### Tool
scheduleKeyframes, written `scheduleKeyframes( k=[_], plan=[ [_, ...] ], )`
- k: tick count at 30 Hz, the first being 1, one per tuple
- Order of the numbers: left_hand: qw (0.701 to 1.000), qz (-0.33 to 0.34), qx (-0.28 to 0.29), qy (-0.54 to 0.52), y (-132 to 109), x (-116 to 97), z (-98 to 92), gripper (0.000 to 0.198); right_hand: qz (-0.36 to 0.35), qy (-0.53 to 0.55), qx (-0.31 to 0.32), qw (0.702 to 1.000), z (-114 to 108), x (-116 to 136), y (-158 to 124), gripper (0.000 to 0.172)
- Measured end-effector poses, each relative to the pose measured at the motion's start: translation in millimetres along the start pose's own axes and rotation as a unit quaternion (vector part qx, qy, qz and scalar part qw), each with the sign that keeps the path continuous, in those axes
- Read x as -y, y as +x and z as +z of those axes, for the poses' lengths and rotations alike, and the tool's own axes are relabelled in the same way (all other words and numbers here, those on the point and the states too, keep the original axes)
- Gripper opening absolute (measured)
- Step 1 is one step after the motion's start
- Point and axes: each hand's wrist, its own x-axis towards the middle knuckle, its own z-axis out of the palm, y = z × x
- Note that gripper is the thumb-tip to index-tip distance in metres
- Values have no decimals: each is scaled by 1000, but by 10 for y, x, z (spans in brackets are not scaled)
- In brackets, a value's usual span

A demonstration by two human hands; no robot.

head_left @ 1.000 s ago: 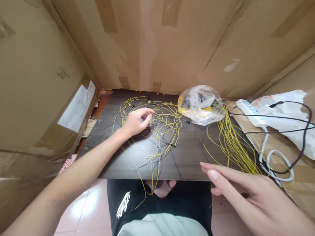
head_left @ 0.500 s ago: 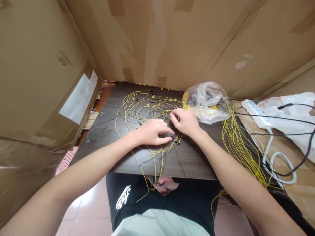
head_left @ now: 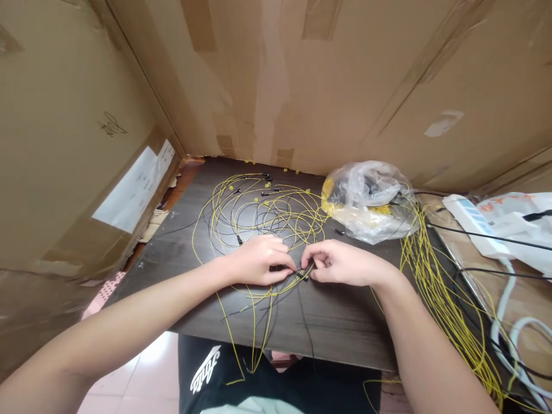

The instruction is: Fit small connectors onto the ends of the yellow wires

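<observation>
Thin yellow cables (head_left: pixel 254 202) and dark ones lie in loose, tangled loops over the dark tabletop (head_left: pixel 345 328). Several carry small black connectors (head_left: pixel 240 239) at their ends. My left hand (head_left: pixel 265 261) is closed in a pinch at the near side of the loops, with its thumb and index fingertips on a thin black cable. Facing it, my right hand (head_left: pixel 338 263) has its fingers curled and its thumb and index tips at a small black connector (head_left: pixel 303 276). The fingertips of both hands almost meet there, and the exact grip is partly hidden.
A clear plastic bag (head_left: pixel 366 198) with yellow and dark contents stands at the back right. Beside it a bundle of yellow cables (head_left: pixel 444 299) hangs over the edge. A white power strip (head_left: pixel 476 224) lies farther right. Cardboard walls (head_left: pixel 259 86) enclose the table.
My right hand has come down from the upper loops to the connector by my left hand. The left fingertips have closed together. The view has shifted slightly.
</observation>
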Motion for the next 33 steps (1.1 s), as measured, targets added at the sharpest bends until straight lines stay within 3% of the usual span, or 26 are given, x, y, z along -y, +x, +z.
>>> scheduleKeyframes(
  k=[6, 10, 16, 19, 22, 26, 29, 31, 33],
  plan=[
    [1000, -17, 10, -4, -17, 1, -7, 21, 9, -31, -29, 999, 62, 45, 15, 12],
    [999, -44, 2, -27, -34, 12, -32, 21, -36, 17, -65, 997, 75, 57, 46, 4],
    [992, -80, 10, -95, -64, 46, -98, 34, -105, 135, -205, 964, 235, 32, 239, 11],
    [984, -97, 0, -151, -80, 77, -128, 48, -128, 114, -306, 937, 367, 44, 334, 10],
    [976, -123, -21, -179, -75, 99, -135, 55, -139, 92, -350, 922, 447, 62, 363, 9],
    [978, -147, -41, -145, -45, 94, -132, 46, -167, 77, -357, 916, 440, 59, 331, 26],
    [983, -159, -43, -83, -34, 85, -156, 32, -189, -18, -360, 914, 375, 46, 282, 16],
    [989, -134, -31, -60, -38, 86, -184, 22, -184, -83, -318, 926, 328, 45, 242, 6],
    [993, -103, -15, -53, -47, 91, -211, 17, -164, -115, -256, 946, 298, 54, 204, 6]
  ],
)
